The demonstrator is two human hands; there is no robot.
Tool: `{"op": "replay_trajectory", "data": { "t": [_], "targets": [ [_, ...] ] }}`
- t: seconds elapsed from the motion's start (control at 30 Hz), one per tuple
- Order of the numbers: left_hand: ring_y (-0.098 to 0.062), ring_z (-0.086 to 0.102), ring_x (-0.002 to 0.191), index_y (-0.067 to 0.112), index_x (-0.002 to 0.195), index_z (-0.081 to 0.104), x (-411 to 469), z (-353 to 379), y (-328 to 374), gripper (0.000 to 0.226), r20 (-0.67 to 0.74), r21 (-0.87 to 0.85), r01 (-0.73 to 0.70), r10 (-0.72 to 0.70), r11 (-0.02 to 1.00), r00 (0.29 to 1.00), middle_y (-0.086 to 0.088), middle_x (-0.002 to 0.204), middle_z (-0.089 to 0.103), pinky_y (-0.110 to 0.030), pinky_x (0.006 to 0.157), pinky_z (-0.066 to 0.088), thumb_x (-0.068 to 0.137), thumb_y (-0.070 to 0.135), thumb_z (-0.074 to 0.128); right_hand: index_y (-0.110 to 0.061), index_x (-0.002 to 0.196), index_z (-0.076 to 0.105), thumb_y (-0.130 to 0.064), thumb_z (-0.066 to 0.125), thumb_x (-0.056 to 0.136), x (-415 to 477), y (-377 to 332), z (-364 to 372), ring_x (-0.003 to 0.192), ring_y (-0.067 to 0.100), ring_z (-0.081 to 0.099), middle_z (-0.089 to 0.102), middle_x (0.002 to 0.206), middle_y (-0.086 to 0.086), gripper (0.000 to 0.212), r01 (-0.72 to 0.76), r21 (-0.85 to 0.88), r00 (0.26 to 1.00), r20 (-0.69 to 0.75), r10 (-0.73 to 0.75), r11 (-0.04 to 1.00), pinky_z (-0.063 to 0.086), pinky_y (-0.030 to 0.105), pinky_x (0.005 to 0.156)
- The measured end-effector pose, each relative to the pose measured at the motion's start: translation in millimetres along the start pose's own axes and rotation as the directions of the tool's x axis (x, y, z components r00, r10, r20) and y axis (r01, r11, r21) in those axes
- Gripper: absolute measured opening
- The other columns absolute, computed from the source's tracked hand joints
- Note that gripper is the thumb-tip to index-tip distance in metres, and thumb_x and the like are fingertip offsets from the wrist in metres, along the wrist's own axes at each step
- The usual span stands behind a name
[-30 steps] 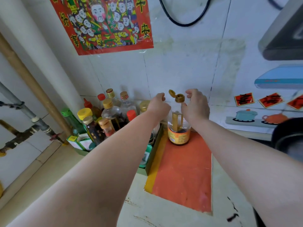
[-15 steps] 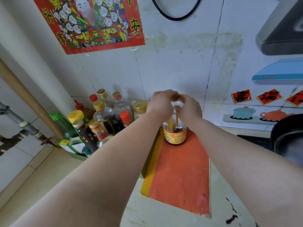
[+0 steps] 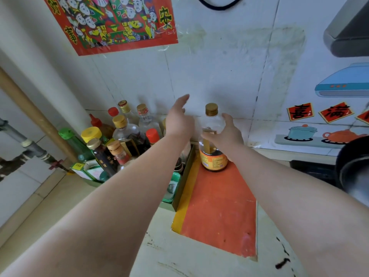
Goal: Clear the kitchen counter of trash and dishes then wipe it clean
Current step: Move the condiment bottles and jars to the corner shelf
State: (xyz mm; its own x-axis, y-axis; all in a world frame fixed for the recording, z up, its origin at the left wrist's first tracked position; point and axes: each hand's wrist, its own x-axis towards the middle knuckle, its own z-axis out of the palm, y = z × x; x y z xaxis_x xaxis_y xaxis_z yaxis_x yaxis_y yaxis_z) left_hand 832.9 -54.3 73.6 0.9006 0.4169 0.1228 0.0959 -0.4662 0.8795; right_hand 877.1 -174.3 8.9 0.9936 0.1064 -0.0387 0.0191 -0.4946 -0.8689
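Observation:
A clear sauce bottle (image 3: 212, 162) with an orange label and a gold cap (image 3: 211, 109) stands upright at the far end of a red mat (image 3: 217, 208) on the counter. Its flip cap is closed. My right hand (image 3: 224, 137) is spread against the bottle's right side, with the thumb across its front and the fingers apart. My left hand (image 3: 179, 118) hovers just left of the bottle's neck, fingers extended, holding nothing and not touching the bottle.
Several condiment bottles (image 3: 121, 136) crowd a green tray (image 3: 173, 189) left of the mat, against the tiled wall. A black pan (image 3: 353, 166) sits on a dark stove (image 3: 311, 169) at the right. Pipes (image 3: 30, 146) run along the left wall.
The bottle's flip cap was open a second ago; both hands pressed on the top and it is now closed. My left hand has lifted off, and my right hand has dropped to the bottle's side.

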Motion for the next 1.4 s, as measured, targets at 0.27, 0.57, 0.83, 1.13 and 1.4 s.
{"op": "replay_trajectory", "data": {
  "t": [0.27,0.57,0.83,1.13,1.4],
  "targets": [
    [-0.03,0.061,0.085,0.025,0.115,0.063,-17.0,-46.4,-39.3,0.05,-0.079,0.122,0.139,-0.13,0.983,0.988,-0.006,0.117,0.062,-0.024,0.056,0.045,0.086,-0.007,0.038,-0.033,0.147,0.021,-0.053,0.071,0.073,7.8,-14.4,22.8,0.125,0.031,0.049,0.048,0.139,0.008,0.091,-0.016,-0.072,0.999,0.037,0.018,0.997,0.045,0.041,0.099],
    [-0.02,0.062,0.085,0.026,0.105,0.066,-35.7,-66.4,-46.0,0.042,-0.129,0.121,0.11,-0.094,0.987,0.987,0.0,0.108,0.062,-0.028,0.064,0.049,0.09,-0.004,0.041,-0.015,0.152,-0.007,-0.051,0.08,0.066,-12.6,-14.0,34.1,0.141,0.033,0.026,0.018,0.155,0.012,0.127,-0.061,-0.119,0.997,-0.063,0.054,0.991,0.032,0.047,0.111],
    [-0.012,0.066,0.088,0.022,0.092,0.066,-74.4,-87.3,-56.8,0.04,-0.117,0.068,0.169,-0.16,0.983,0.98,0.004,0.098,0.067,-0.033,0.079,0.056,0.09,-0.007,0.04,-0.01,0.109,0.054,-0.017,0.059,0.088,-78.2,-24.6,64.4,0.083,0.016,0.051,0.06,0.095,0.004,0.023,0.256,0.088,0.917,-0.337,-0.213,0.963,0.036,0.025,0.069],
    [-0.024,0.061,0.076,0.021,0.088,0.047,-163.4,-178.6,-101.1,0.005,-0.542,-0.017,0.361,-0.312,0.932,0.78,-0.001,0.088,0.068,-0.038,0.07,0.054,0.091,0.02,0.05,-0.015,0.093,0.062,-0.021,0.057,0.092,-177.2,-65.8,146.1,0.073,0.015,0.057,0.061,0.078,-0.006,0.008,0.397,0.199,0.913,0.017,-0.408,0.896,0.042,0.028,0.063],
    [-0.024,0.062,0.082,0.021,0.074,0.044,-297.4,-278.3,-131.6,0.018,-0.701,0.02,0.523,-0.361,0.852,0.614,-0.001,0.085,0.068,-0.044,0.075,0.055,0.088,0.015,0.054,-0.02,0.09,0.061,-0.019,0.057,0.089,-297.5,-112.2,211.4,0.072,0.014,0.056,0.059,0.076,-0.007,0.004,0.447,0.283,0.822,0.245,-0.514,0.849,0.037,0.023,0.058]
  ]
}}
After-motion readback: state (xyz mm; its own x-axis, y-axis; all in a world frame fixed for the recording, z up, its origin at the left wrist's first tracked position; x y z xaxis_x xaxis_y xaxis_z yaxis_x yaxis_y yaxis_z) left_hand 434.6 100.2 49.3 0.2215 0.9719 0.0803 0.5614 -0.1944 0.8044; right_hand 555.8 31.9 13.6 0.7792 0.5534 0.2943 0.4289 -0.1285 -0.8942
